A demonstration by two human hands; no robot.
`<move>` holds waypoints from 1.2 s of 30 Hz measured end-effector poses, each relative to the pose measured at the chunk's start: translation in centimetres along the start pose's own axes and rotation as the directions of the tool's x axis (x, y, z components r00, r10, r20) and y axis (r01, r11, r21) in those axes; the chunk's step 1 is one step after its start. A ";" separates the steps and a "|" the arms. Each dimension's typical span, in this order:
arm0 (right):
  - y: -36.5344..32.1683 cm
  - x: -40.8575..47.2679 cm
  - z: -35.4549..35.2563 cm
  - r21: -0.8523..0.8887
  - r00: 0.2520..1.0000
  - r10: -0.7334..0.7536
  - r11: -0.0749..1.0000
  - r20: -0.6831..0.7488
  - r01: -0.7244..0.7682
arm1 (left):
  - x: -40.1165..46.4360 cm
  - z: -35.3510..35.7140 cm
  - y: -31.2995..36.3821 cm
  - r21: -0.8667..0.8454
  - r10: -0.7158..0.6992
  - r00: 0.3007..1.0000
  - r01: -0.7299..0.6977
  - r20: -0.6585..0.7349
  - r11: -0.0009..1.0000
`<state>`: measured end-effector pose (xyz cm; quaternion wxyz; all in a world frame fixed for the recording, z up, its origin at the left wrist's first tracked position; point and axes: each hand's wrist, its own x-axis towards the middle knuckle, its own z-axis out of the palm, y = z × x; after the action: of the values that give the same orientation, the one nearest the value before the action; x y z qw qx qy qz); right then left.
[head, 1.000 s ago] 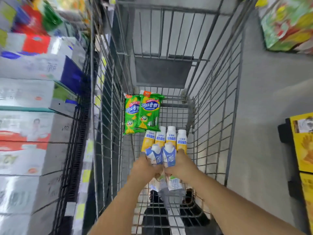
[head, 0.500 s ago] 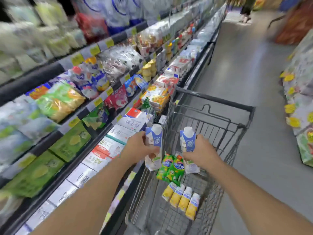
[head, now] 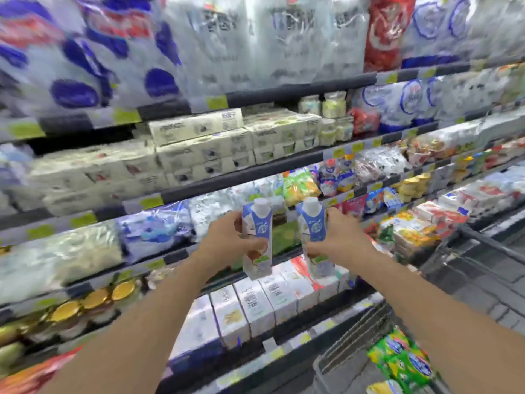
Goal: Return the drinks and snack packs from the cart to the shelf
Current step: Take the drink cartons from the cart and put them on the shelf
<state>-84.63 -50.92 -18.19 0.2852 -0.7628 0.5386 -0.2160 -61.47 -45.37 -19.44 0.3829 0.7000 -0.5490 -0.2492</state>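
Each hand is wrapped round a drink: the left hand (head: 227,240) holds a tall white-and-blue paperboard carton with a white screw cap (head: 257,237), the right hand (head: 338,243) its twin (head: 314,234), both upright and raised before the shelf (head: 255,172). They look light but squashable, best gripped mid-body on the flat sides. Down by the right elbow, green plastic snack packs (head: 403,362) lie in the wire cart (head: 349,348).
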 end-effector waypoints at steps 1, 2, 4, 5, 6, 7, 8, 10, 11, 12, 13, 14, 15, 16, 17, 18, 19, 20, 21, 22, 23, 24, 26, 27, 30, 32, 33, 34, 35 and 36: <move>-2.3 0.0 1.3 0.023 0.999 -0.035 0.999 0.022 0.034 | -0.9 -2.4 -1.3 -0.001 -0.025 0.999 0.025 -0.046 1.000; -4.7 -0.2 2.7 0.042 0.996 -0.078 0.996 0.039 0.077 | -1.9 -4.8 -2.6 0.010 -0.042 0.995 0.043 -0.093 0.999; -9.2 -0.3 5.8 0.062 0.986 -0.153 0.987 0.070 0.148 | -4.2 -9.8 -5.4 0.032 -0.061 0.984 0.067 -0.167 0.997; -11.5 -0.3 7.5 0.056 0.979 -0.187 0.982 0.082 0.183 | -5.4 -12.2 -6.7 0.025 -0.068 0.978 0.074 -0.195 0.997; -13.9 -0.3 9.2 0.057 0.970 -0.225 0.974 0.094 0.220 | -6.7 -14.7 -8.0 0.023 -0.079 0.971 0.087 -0.224 0.996; -16.3 -0.5 11.0 0.073 0.962 -0.251 0.967 0.103 0.244 | -8.0 -17.2 -9.1 0.023 -0.091 0.964 0.100 -0.251 0.995; -18.9 -0.8 12.8 0.094 0.957 -0.267 0.962 0.113 0.257 | -9.2 -19.7 -10.4 0.021 -0.104 0.956 0.114 -0.274 0.993; -24.1 -1.4 16.5 0.119 0.945 -0.298 0.952 0.137 0.283 | -11.5 -24.7 -12.8 0.007 -0.126 0.942 0.135 -0.310 0.991; -26.6 -1.5 18.5 0.124 0.940 -0.305 0.950 0.152 0.288 | -12.4 -27.3 -14.2 0.010 -0.135 0.936 0.146 -0.325 0.989; -29.2 -1.7 20.4 0.135 0.935 -0.315 0.946 0.165 0.295 | -13.3 -29.8 -15.5 0.015 -0.139 0.930 0.153 -0.341 0.988; -31.7 -1.9 22.2 0.147 0.927 -0.334 0.939 0.171 0.311 | -14.0 -32.3 -16.7 0.017 -0.145 0.921 0.162 -0.361 0.987; -34.2 -1.9 24.0 0.156 0.920 -0.351 0.932 0.173 0.326 | -14.7 -34.7 -17.9 0.022 -0.147 0.915 0.168 -0.377 0.986; -36.5 -2.1 25.5 0.169 0.914 -0.368 0.925 0.173 0.341 | -15.1 -36.8 -19.2 0.031 -0.154 0.907 0.180 -0.392 0.983; -38.6 -2.1 26.9 0.180 0.910 -0.379 0.920 0.170 0.349 | -15.5 -38.8 -20.1 0.038 -0.165 0.899 0.197 -0.404 0.980; -40.4 -2.0 28.1 0.189 0.906 -0.392 0.913 0.160 0.361 | -15.8 -40.5 -21.0 0.040 -0.173 0.892 0.208 -0.418 0.977; -42.0 -1.8 29.2 0.190 0.905 -0.398 0.910 0.147 0.369 | -15.8 -42.1 -21.9 0.039 -0.180 0.885 0.218 -0.429 0.975; -43.4 -1.4 30.0 0.188 0.906 -0.398 0.910 0.143 0.370 | -15.7 -43.3 -22.6 0.035 -0.185 0.880 0.222 -0.437 0.974; -44.6 -1.0 30.8 0.185 0.910 -0.392 0.913 0.137 0.365 | -15.6 -44.3 -23.2 0.027 -0.188 0.876 0.223 -0.444 0.974; -45.5 -0.5 31.5 0.181 0.912 -0.390 0.913 0.129 0.365 | -15.3 -45.1 -23.7 0.014 -0.184 0.874 0.213 -0.450 0.977; -46.3 0.1 32.0 0.175 0.914 -0.389 0.914 0.117 0.366 | -14.9 -45.7 -24.1 -0.002 -0.181 0.871 0.203 -0.457 0.979; -47.0 0.7 32.6 0.173 0.916 -0.387 0.914 0.105 0.367 | -14.3 -46.2 -24.4 -0.021 -0.181 0.868 0.193 -0.463 0.981; -47.6 1.5 33.2 0.180 0.921 -0.379 0.916 0.095 0.359 | -13.7 -46.6 -24.7 -0.036 -0.180 0.866 0.185 -0.466 0.982; -48.6 3.0 34.2 0.195 0.931 -0.355 0.922 0.080 0.335 | -11.9 -47.3 -25.4 -0.052 -0.178 0.860 0.175 -0.478 0.983; -48.9 3.8 34.6 0.197 0.935 -0.346 0.925 0.080 0.325 | -10.9 -47.6 -25.6 -0.053 -0.172 0.856 0.167 -0.487 0.984; -49.8 6.5 35.3 0.221 0.932 -0.353 0.918 0.077 0.329 | -7.7 -48.3 -25.8 -0.058 -0.163 0.856 0.154 -0.491 0.986; -50.1 8.4 35.7 0.214 0.930 -0.363 0.914 0.058 0.344 | -5.6 -48.7 -26.0 -0.062 -0.167 0.852 0.156 -0.495 0.986; -50.2 9.4 35.9 0.211 0.928 -0.369 0.912 0.042 0.353 | -4.5 -48.9 -25.9 -0.064 -0.169 0.852 0.158 -0.496 0.985; -50.3 10.4 36.1 0.208 0.926 -0.376 0.909 0.035 0.361 | -3.5 -49.1 -25.9 -0.064 -0.176 0.852 0.167 -0.494 0.984; -50.4 11.3 36.3 0.199 0.923 -0.383 0.908 0.035 0.369 | -2.5 -49.2 -25.9 -0.063 -0.185 0.851 0.177 -0.492 0.982; -50.6 12.1 36.5 0.193 0.917 -0.398 0.902 0.029 0.385 | -1.6 -49.4 -25.9 -0.060 -0.194 0.848 0.190 -0.493 0.980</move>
<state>-22.11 -41.98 -11.32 0.3231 -0.8328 0.3422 -0.2914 -8.95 -28.23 -11.73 0.4873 0.7900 -0.3582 -0.1003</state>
